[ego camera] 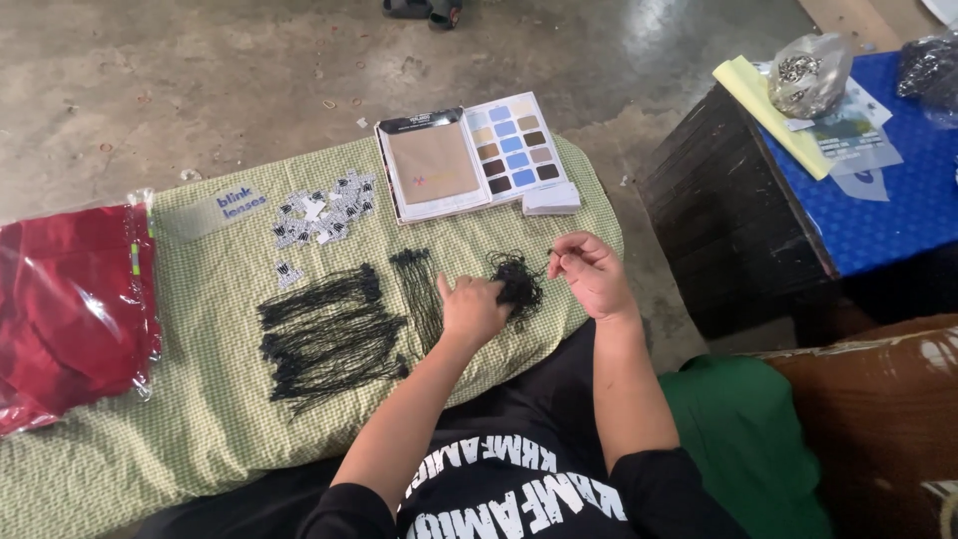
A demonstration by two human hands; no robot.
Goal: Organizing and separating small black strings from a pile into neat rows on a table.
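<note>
Two bare hands work over a green-and-white checked cloth [210,419] spread across the person's lap. From the head camera, the left hand [471,309] presses down with curled fingers on a small tangled clump of black strings [517,282], which lies near the cloth's right edge. The right hand [591,271], just right of the clump, pinches one thin black string end between thumb and forefinger, a narrow closed grip.

Three groups of black strings lie on the cloth. The tangled clump has no clear direction. A narrow straightened bundle of black strings [419,289] just left of it runs front to back, its knotted ends away from the person. A large sheaf of black strings [329,339] further left at the cloth's middle runs roughly left to right.

One scatter of small white paper tags [324,215] lies behind the sheaf; their number is too many to count. One open colour swatch book [474,160] sits at the cloth's far edge, one red plastic-wrapped packet [70,309] at its left end.
</note>
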